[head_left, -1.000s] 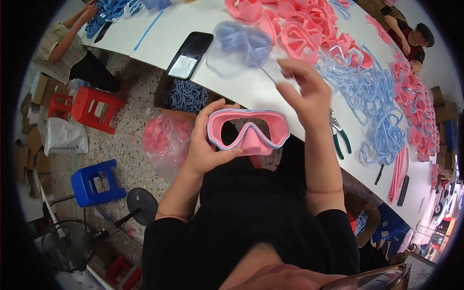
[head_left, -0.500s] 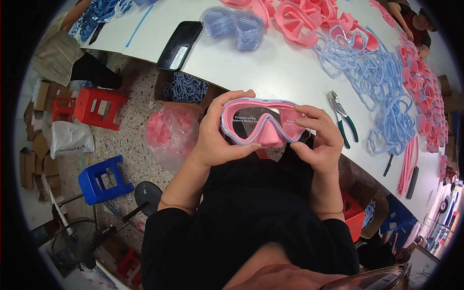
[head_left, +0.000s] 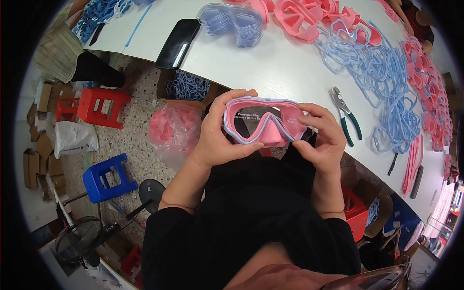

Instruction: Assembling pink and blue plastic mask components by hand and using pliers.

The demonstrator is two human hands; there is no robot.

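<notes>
Pink, soft-looking rubber fills the diving mask at the centre of the frame, edged by a pale blue rim around a clear lens with a printed film. The left hand is partly closed on its left end, fingers behind the upper edge and thumb along the lower rim. The right hand grips the right end, fingers bent over the lens edge, thumb beneath.

It should be light; the skirt and nose pocket probably flex, while the rim seems firmer and the smooth film could be slippery and smudge. The outer rim at both ends looks the surest hold.

Above, on the white table, lie stacked clear lenses and a black phone; toward the upper right, pink skirts, pale blue frames and green-handled pliers.
</notes>
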